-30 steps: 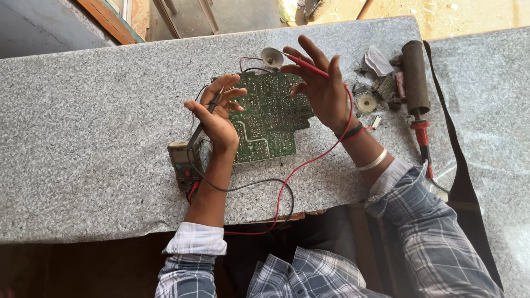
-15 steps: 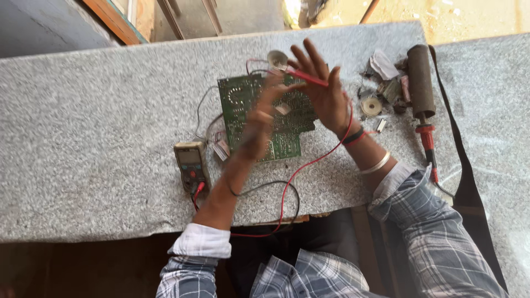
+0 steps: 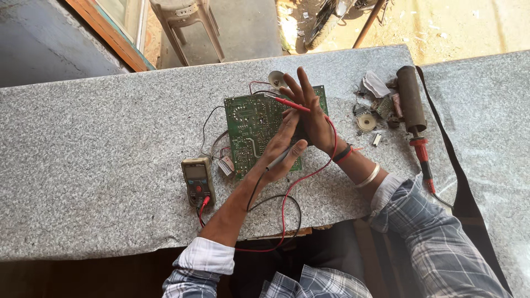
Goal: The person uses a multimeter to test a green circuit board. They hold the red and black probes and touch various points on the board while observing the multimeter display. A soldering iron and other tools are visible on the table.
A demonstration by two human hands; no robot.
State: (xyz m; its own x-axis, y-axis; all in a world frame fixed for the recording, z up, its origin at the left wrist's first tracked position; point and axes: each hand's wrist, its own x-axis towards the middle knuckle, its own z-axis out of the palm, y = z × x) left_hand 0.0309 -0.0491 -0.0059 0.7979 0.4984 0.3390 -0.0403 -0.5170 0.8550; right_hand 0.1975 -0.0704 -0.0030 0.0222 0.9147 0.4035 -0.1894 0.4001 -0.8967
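Probing a flat green circuit board [image 3: 251,129] on a speckled grey stone worktop [image 3: 99,143].
Left hand [image 3: 281,152] now over the board, fingers pinching a thin black probe [image 3: 276,161]; right hand [image 3: 309,113] splayed wide, red probe [image 3: 292,105] between fingers; boxy multimeter [image 3: 197,179] uncovered beside.

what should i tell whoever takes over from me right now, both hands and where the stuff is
Left hand: over the green circuit board, black probe held between thumb and fingers, its lead running back to the multimeter.
Right hand: fingers spread above the board's right part, red probe across them, red lead looping toward the table edge.
Things: board lies solder side up on the grey stone table; multimeter sits left of it, both leads plugged in. Soldering iron and small loose parts lie to the right.
Done: meter connected, probes in hand.
Left: neither probe tip can be seen touching the board; the meter's display is too small to tell.
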